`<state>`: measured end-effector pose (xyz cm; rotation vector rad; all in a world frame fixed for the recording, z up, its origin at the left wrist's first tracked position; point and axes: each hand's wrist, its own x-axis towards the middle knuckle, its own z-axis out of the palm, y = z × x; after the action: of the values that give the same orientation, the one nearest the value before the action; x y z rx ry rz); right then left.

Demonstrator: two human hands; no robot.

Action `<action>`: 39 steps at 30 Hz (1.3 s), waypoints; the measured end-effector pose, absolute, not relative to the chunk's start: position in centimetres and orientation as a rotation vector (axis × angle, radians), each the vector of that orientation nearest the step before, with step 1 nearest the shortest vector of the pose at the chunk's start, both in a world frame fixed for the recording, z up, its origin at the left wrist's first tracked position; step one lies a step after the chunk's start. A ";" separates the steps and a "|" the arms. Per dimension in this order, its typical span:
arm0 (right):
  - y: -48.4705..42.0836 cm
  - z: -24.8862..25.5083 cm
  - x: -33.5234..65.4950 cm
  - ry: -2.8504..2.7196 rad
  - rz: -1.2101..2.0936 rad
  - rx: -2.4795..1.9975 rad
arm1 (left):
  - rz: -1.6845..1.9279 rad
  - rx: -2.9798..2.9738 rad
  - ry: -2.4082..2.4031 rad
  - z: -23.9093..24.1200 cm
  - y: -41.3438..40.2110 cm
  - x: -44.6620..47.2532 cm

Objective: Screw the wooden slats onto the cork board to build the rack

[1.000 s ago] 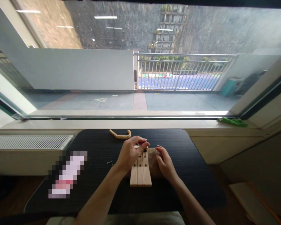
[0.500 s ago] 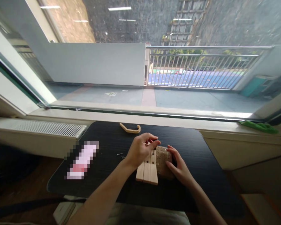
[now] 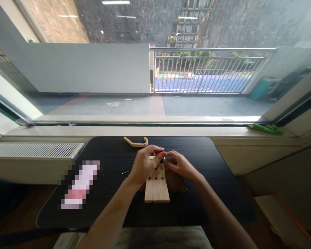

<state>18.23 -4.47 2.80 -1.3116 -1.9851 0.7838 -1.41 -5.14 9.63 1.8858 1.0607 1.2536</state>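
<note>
My left hand point(image 3: 146, 164) pinches a small black piece with a touch of red point(image 3: 161, 159), perhaps a short tool, upright over the far right holes of a wooden slat piece point(image 3: 157, 192). Closing in from the other side, my right hand point(image 3: 182, 166) has its thumb and index fingertips at the same piece; the exact contact is partly hidden. The pale slats lie side by side with dark round holes across them. A brown block point(image 3: 175, 181) lies under and to the right of the slats, shaded by my right hand.
Loose screws point(image 3: 125, 172) lie left of the slats on the black table point(image 3: 194, 211). A hook-shaped wooden piece point(image 3: 136, 143) rests near the far edge. On the left is a blurred pink-white item point(image 3: 80, 183). A green cloth point(image 3: 265, 129) sits on the windowsill.
My right hand has left the brown block's side and come over to the fingers of my left hand. The view has shifted slightly to the right.
</note>
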 end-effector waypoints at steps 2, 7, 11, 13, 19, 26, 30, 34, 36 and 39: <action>-4.0 3.0 18.0 -2.027 0.786 -1.278 | 1.263 1.905 1.071 9.5 -5.0 -1.3; -3.8 2.9 17.9 -2.063 0.782 -1.255 | 1.289 1.888 1.090 9.0 -4.8 -1.3; -4.1 2.5 17.8 -2.008 0.745 -1.300 | 1.316 1.799 1.071 8.4 -4.9 -1.2; -4.2 2.2 17.7 -1.982 0.736 -1.307 | 1.328 1.741 1.044 8.1 -4.9 -1.1; -4.2 1.1 17.6 -1.912 0.718 -1.292 | 1.364 1.646 1.018 7.6 -4.8 -0.5; -4.3 0.7 17.7 -1.896 0.704 -1.263 | 1.311 1.607 0.992 7.7 -4.7 -0.1; -4.2 0.6 17.8 -1.892 0.706 -1.259 | 1.280 1.565 0.986 7.6 -4.8 -0.2; -4.1 0.6 17.7 -1.884 0.711 -1.258 | 1.234 1.533 0.971 7.9 -4.9 -0.1; -4.1 0.5 17.8 -1.885 0.719 -1.248 | 1.210 1.533 0.964 8.1 -5.0 0.0; -4.1 0.5 17.8 -1.886 0.728 -1.236 | 1.169 1.555 0.954 8.4 -5.1 -0.1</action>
<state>17.81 -4.06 0.48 -1.2357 -1.8857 0.7276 -0.09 -5.08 8.45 1.5552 0.9540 1.1686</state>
